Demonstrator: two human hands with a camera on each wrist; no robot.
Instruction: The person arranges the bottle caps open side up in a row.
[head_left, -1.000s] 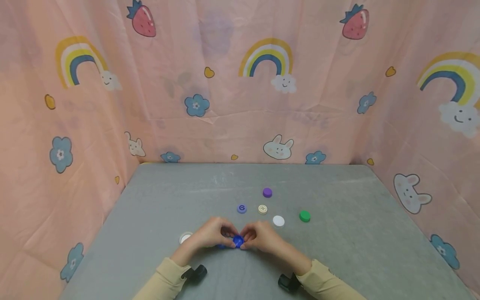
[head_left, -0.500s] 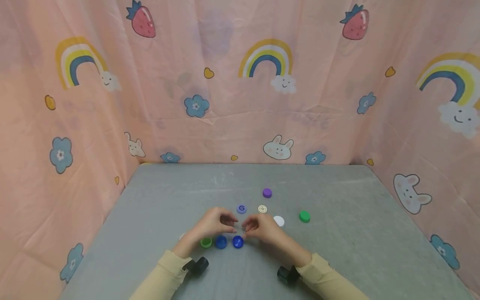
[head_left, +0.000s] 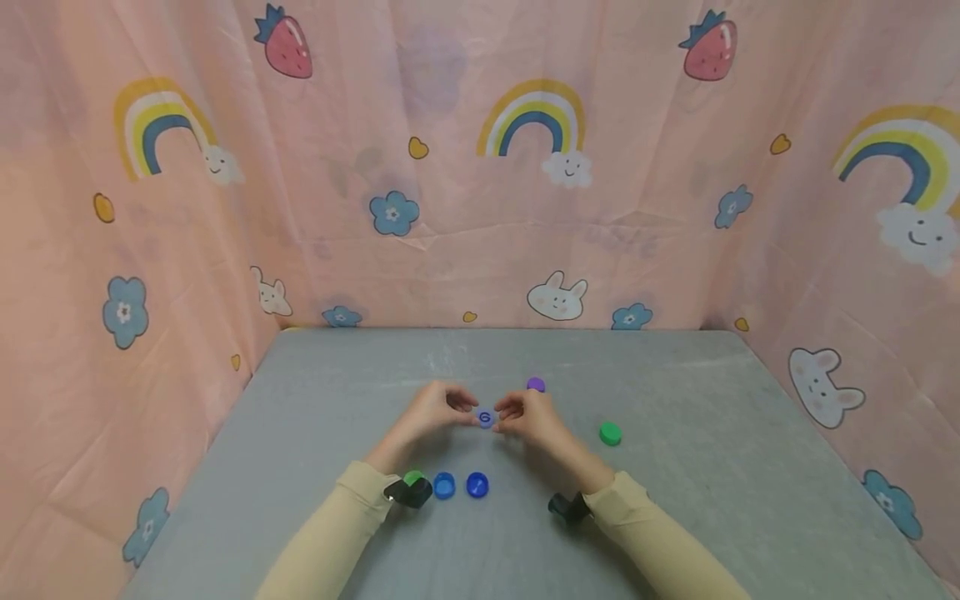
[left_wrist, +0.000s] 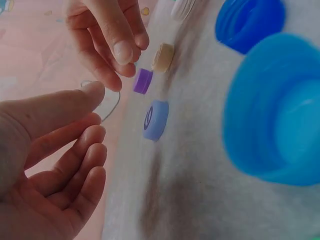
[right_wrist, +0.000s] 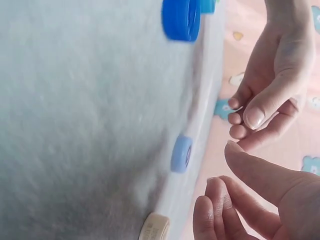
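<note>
A pale blue bottle cap (head_left: 486,417) with a dark swirl mark lies on the grey table between my two hands. My left hand (head_left: 438,408) hovers on its left, fingers loosely bent. Opposite, on the right, my right hand (head_left: 531,418) mirrors it. Both wrist views show the fingertips above the pale blue cap (left_wrist: 156,121), with nothing held. Nearer to me sit a dark blue cap (head_left: 477,485) and a lighter blue cap (head_left: 444,485), hollow side up. A light green cap (head_left: 414,477) is partly covered by the left wrist camera.
Behind the right hand, a purple cap (head_left: 536,384) shows in part. A green cap (head_left: 610,433) lies farther right. The right hand hides a cream cap (left_wrist: 163,57) and a white cap (left_wrist: 183,9) from the head view. Pink curtains (head_left: 480,242) surround the table (head_left: 337,375).
Both hands have let go of the dark blue cap, which stays in the row near me. They have moved away from me to either side of the pale blue cap.
</note>
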